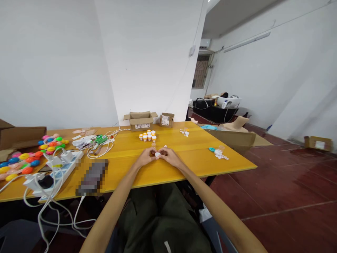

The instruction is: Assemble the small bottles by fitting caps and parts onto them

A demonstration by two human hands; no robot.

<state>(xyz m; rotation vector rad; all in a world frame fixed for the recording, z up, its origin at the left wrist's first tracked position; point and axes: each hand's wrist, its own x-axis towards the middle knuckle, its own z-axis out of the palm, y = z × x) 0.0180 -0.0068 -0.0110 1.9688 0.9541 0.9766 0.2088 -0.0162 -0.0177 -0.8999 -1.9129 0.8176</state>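
Just above the near part of the yellow table [123, 175], my left hand [145, 157] and my right hand [171, 157] meet around a small white round piece [157, 154]. Fingertips of both hands are closed on it from either side. Its exact kind is too small to make out. Right behind the hands lie a small clear part [153, 144] and a small white part [165, 146]. Farther back stands a cluster of several small white-and-orange pieces [147, 135], close together.
Small white parts [220, 154] with a teal ring [211, 149] lie at right; more white parts [186, 133] lie behind. Cardboard boxes [142, 123] stand at the back. At left are a phone [93, 176], a power strip [68, 168], cables and colourful balls [27, 170].
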